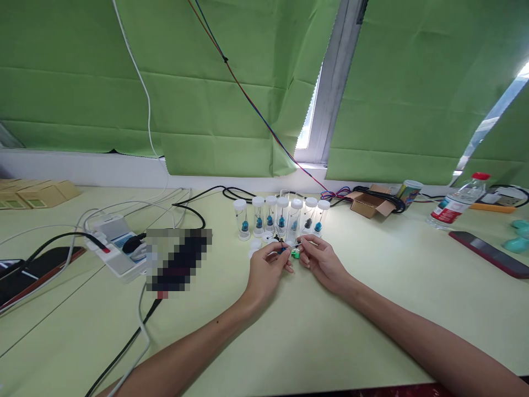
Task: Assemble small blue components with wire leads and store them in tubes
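From the head view, both hands meet low over the pale green desk [330, 331], just in front of a row of clear vials [281, 218] with white caps. The left hand [266, 270] pinches a small blue part [282, 250]; the right hand [322, 260] pinches a thin pin-like end beside a green piece [295, 254]. The parts sit right between the fingertips. A slip could drop them among the loose white caps [255, 245], or a stray knuckle could topple the near vials.

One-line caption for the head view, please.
Left hand and right hand pinch small blue and green parts before a row of white-capped clear vials on a pale green table.
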{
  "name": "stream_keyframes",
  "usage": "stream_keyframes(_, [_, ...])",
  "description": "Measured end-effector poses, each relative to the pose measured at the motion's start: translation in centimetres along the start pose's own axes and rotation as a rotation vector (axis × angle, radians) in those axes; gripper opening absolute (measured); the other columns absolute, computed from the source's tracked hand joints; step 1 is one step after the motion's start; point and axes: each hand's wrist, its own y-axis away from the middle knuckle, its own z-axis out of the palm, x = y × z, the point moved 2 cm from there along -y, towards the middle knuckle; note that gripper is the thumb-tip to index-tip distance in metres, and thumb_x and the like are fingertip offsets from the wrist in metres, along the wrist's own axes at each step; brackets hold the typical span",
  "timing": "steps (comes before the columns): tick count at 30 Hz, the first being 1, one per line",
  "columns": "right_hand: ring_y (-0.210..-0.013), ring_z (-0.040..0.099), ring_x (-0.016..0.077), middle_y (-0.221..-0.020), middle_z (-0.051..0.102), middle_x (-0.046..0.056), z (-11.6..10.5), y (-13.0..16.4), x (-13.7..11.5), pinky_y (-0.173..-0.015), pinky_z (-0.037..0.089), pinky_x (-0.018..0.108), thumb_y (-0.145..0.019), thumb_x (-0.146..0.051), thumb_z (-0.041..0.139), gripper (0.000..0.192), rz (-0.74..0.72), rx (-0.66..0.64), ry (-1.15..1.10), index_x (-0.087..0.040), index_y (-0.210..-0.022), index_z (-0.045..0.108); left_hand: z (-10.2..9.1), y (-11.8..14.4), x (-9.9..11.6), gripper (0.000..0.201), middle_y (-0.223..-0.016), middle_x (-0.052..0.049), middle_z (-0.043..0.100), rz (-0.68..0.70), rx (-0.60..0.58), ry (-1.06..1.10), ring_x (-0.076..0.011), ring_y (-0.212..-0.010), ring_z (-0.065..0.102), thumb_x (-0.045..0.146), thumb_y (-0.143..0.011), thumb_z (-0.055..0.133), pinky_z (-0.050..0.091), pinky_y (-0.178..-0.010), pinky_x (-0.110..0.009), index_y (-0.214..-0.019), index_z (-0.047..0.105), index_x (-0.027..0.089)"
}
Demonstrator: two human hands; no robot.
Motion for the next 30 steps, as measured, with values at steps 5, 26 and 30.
stream_keyframes(5, [-0.049,0.047,0.0066,-0.066,0.058,-0.003,-0.09,-0.09,0.02,-0.052,0.035,0.025,-0.071,-0.038,0.081,0.027,-0.018,0.008,0.038,-0.017,-0.081,0.066,-0.03,0.03,0.03,0.024,-0.07,-0.002,0.064,0.007,0.001,-0.027,-0.0135,-0.055,0.06,0.036,-0.076,0.069,0.052,-0.059,-0.028,-0.086,0.068,0.015])
stream_keyframes(26, [-0.044,0.044,0.0058,-0.058,0.055,-0.004,0.13,0.15,-0.24,-0.048,0.033,0.024,-0.07,-0.041,0.081,0.033,-0.007,0.044,0.087,-0.016,-0.067,0.06,0.06,0.36,0.51,0.026,-0.068,-0.001,0.064,0.011,0.015,-0.095,-0.0133,-0.054,0.061,0.036,-0.076,0.069,0.053,-0.06,-0.027,-0.091,0.069,0.015])
stream_keyframes(30, [-0.044,0.043,0.0061,-0.057,0.053,-0.004,0.18,0.26,-0.28,-0.048,0.033,0.024,-0.07,-0.042,0.081,0.034,-0.005,0.051,0.093,-0.016,-0.065,0.058,0.07,0.41,0.6,0.026,-0.067,-0.001,0.064,0.016,0.021,-0.09,-0.0136,-0.053,0.061,0.037,-0.075,0.07,0.054,-0.06,-0.027,-0.088,0.07,0.015])
